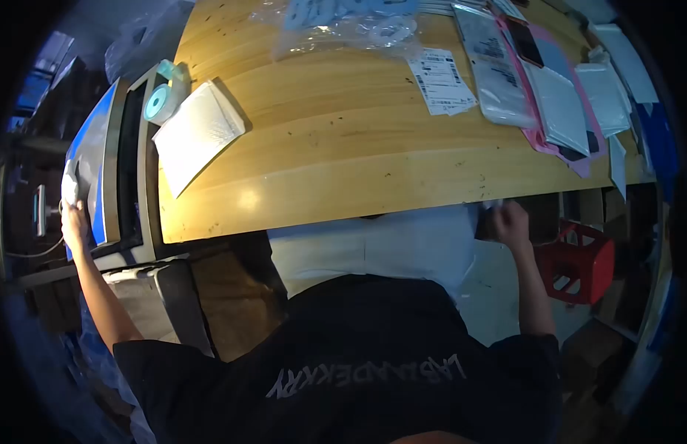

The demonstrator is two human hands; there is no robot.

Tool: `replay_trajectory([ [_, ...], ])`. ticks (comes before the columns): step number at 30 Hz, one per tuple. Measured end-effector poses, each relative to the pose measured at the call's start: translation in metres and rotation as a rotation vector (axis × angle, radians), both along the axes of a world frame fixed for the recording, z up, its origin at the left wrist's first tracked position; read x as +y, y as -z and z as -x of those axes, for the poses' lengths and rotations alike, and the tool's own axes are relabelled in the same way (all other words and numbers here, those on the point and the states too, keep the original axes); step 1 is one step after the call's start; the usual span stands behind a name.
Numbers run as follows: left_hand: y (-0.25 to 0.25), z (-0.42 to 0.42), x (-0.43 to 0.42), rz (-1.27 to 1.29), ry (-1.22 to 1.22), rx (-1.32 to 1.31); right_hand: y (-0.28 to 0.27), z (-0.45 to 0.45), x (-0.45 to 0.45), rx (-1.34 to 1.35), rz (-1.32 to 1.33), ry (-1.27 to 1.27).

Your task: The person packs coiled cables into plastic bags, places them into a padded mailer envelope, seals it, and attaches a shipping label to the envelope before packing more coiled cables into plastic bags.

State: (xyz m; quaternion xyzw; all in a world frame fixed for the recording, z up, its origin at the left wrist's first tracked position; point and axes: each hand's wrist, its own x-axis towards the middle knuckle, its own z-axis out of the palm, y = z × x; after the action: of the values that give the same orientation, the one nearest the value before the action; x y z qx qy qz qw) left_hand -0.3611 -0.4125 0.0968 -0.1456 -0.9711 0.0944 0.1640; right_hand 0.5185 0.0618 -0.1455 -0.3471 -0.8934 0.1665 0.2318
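Note:
At the far left my left hand (73, 223) is closed around the lower end of a white handheld object (69, 183); its exact kind is not clear. A blue and silver panel (99, 166) stands right beside that hand. My right hand (512, 223) is closed just off the front edge of the wooden table (321, 170). Something small and pale (493, 204) shows at its fingertips, too blurred to name. Nearest the left hand on the table are a white padded envelope (199, 137) and a tape roll in a dispenser (162, 100).
Printed labels (441, 81) lie toward the back right, near clear plastic bags (499, 81), a phone (524, 42) and pink packaging (534, 137). A plastic bag of pale blue rings (351, 22) sits at the back. A red plastic crate (580, 263) stands below, right.

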Motion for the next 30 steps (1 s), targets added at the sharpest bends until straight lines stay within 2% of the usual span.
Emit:
replay_trajectory([
  [1, -0.001, -0.002, -0.008, -0.002, 0.009, -0.003, 0.012, -0.022, 0.014, 0.006, 0.063, 0.157],
  [2, -0.003, 0.001, -0.021, -0.178, 0.07, 0.07, 0.021, -0.042, 0.029, 0.013, 0.126, 0.308],
  [3, -0.003, 0.011, -0.037, -0.355, 0.123, 0.145, 0.034, -0.07, 0.039, 0.011, 0.122, 0.305],
  [4, 0.007, 0.036, -0.062, -0.355, 0.111, 0.144, 0.046, -0.098, 0.049, -0.379, 0.209, 0.315],
  [5, 0.025, 0.073, -0.103, -0.953, 0.237, 0.073, 0.051, -0.108, 0.06, -0.768, 0.284, 0.31],
  [6, 0.03, 0.088, -0.131, -1.545, 0.37, 0.004, 0.048, -0.098, 0.066, -0.765, 0.277, 0.29],
  [7, 0.021, 0.079, -0.138, -1.536, 0.365, 0.019, 0.029, -0.075, 0.06, -0.788, 0.393, 0.158],
  [9, 0.017, 0.001, -0.099, -2.013, 0.379, 0.499, -0.032, -0.02, 0.031, -0.823, 0.632, -0.096],
  [10, 0.017, -0.053, -0.072, -2.236, 0.381, 0.752, -0.079, 0.021, 0.017, -0.696, 0.782, -0.135],
  [11, 0.013, -0.058, -0.062, -2.45, 0.371, 1.019, -0.124, 0.062, 0.007, -0.563, 0.925, -0.167],
  [13, 0.038, -0.109, -0.058, -2.496, 0.732, 0.663, -0.168, 0.096, -0.001, -0.508, 0.953, -0.479],
  [14, 0.067, -0.124, -0.056, -2.496, 0.661, 0.548, -0.183, 0.112, 0.0, -0.51, 0.944, -0.479],
  [15, 0.089, -0.14, -0.05, -2.488, 0.597, 0.439, -0.196, 0.127, 0.003, -0.429, 0.947, -0.634],
  [16, 0.092, -0.185, -0.016, -2.411, 0.586, 0.215, -0.204, 0.143, 0.008, -0.344, 0.943, -0.792],
  [17, 0.099, -0.238, 0.032, -2.318, 0.574, -0.001, -0.209, 0.16, 0.017, -0.279, 0.802, -0.738],
  [19, 0.109, -0.314, 0.116, -1.894, 0.753, 0.139, -0.208, 0.192, 0.048, -0.202, 0.52, -0.565],
  [21, 0.106, -0.36, 0.158, -1.842, 0.748, -0.149, -0.195, 0.223, 0.09, -0.192, 0.29, -0.338],
  [23, 0.104, -0.382, 0.192, -1.689, 0.728, -0.329, -0.172, 0.248, 0.135, -0.164, 0.115, -0.183],
  [25, 0.105, -0.385, 0.221, -1.547, 0.914, -0.543, -0.144, 0.256, 0.165, -0.131, 0.023, -0.136],
  [28, 0.091, -0.396, 0.273, -1.354, 1.111, -0.736, -0.11, 0.259, 0.186, -0.269, -0.507, -0.108],
  [30, 0.088, -0.394, 0.307, -1.276, 1.148, -0.768, -0.109, 0.26, 0.195, -0.2, -0.427, -0.147],
])
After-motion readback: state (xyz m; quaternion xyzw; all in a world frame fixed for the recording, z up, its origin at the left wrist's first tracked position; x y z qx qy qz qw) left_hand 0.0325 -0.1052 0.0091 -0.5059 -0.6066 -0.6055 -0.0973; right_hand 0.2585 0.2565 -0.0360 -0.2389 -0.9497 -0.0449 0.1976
